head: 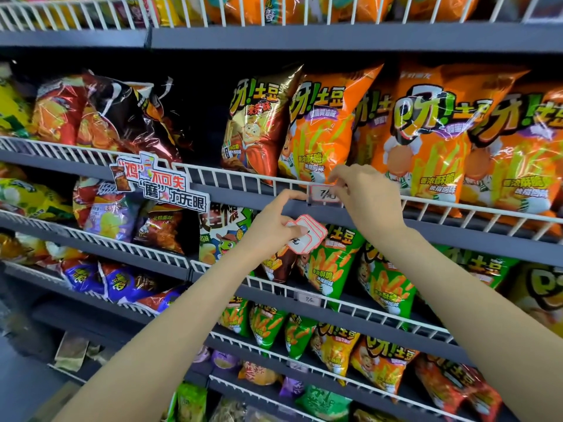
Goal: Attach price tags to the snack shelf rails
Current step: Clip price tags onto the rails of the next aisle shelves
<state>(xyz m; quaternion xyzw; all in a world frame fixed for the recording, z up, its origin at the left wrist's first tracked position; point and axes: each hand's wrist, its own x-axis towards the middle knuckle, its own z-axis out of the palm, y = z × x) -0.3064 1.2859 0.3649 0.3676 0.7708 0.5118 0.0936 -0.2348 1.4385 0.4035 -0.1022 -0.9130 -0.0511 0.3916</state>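
1. My right hand point(365, 196) pinches the right end of a price tag point(324, 195) against the white wire rail point(243, 175) of the shelf, in front of the orange snack bags point(323, 126).
2. My left hand point(274, 223) grips a small stack of red-bordered tags point(307, 236), while its forefinger reaches up to the left end of the tag on the rail.
3. Another tag point(308, 299) sits on the rail one shelf lower, before the green bags point(329, 263).
4. A cut-out promo sign point(158, 184) hangs on the rail to the left.
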